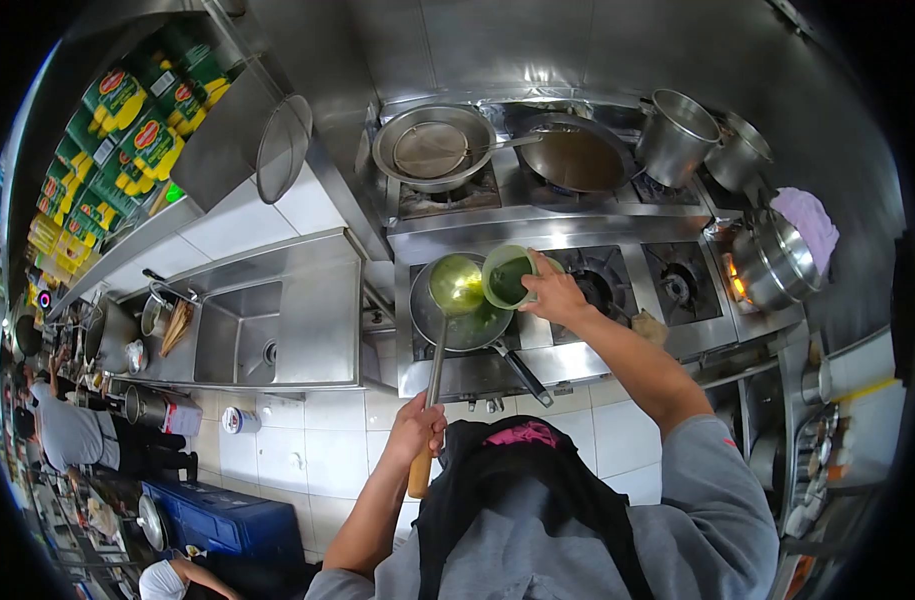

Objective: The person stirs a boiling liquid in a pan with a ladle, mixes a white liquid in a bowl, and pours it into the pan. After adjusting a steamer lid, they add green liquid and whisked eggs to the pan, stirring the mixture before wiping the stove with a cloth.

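My left hand (415, 430) is closed round the long handle of a ladle (455, 285), whose bowl holds yellow-green liquid over a frying pan (477, 335). The pan rests on the front left burner, its black handle pointing towards me. My right hand (554, 293) grips a pale green translucent container (508, 277) with dark green contents. The container is tilted beside the ladle bowl, above the pan's right part. Whether ladle and container touch, I cannot tell.
Behind are a metal bowl with a strainer (434, 145), a wok of brown liquid (575, 155) and tall pots (677, 137). A sink (239, 335) lies left. Two other people (72, 430) are at lower left.
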`<move>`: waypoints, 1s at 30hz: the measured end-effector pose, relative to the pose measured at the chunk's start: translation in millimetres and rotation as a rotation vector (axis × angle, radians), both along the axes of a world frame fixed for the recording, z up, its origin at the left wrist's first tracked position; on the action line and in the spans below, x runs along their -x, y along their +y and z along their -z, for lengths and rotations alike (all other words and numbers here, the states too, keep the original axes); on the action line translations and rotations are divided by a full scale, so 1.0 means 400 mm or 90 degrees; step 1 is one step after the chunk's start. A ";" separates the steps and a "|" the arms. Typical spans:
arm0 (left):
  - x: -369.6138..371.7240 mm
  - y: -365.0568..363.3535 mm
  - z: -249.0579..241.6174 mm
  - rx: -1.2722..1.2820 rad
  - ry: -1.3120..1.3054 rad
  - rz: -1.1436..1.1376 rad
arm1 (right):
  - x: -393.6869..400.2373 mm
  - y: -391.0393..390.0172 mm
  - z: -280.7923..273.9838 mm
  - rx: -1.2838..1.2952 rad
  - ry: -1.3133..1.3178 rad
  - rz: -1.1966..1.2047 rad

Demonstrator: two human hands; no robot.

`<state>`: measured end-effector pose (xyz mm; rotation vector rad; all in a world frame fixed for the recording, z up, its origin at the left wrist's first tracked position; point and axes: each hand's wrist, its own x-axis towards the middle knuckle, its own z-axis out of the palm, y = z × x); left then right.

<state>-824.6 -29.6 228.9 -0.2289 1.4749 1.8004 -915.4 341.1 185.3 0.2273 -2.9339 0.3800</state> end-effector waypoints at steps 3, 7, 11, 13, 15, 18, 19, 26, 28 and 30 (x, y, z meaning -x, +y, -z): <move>-0.003 -0.004 -0.007 -0.122 -0.098 -0.016 | 0.018 -0.013 -0.002 -0.014 -0.012 -0.017; -0.005 -0.006 0.006 -0.212 -0.147 -0.028 | 0.032 -0.020 0.001 -0.053 -0.023 -0.048; -0.001 -0.006 0.005 -0.228 -0.190 -0.040 | 0.037 -0.031 -0.004 -0.089 -0.036 -0.063; 0.002 -0.006 -0.004 -0.230 -0.201 -0.044 | 0.040 -0.035 -0.005 -0.090 -0.046 -0.062; 0.005 -0.004 -0.008 -0.240 -0.204 -0.039 | 0.042 -0.035 -0.005 -0.090 -0.056 -0.058; 0.010 -0.009 -0.005 -0.253 -0.230 -0.047 | 0.039 -0.035 -0.007 -0.105 -0.050 -0.059; 0.011 -0.009 -0.007 -0.252 -0.230 -0.046 | 0.037 -0.035 -0.008 -0.094 -0.043 -0.054; 0.024 -0.004 -0.015 -0.294 -0.278 -0.071 | 0.020 -0.033 -0.006 -0.084 -0.018 -0.041; 0.027 -0.002 -0.013 -0.299 -0.284 -0.065 | 0.014 -0.031 -0.005 -0.076 -0.021 -0.034; 0.031 0.001 -0.008 -0.315 -0.295 -0.076 | 0.011 -0.022 0.004 -0.069 -0.024 -0.028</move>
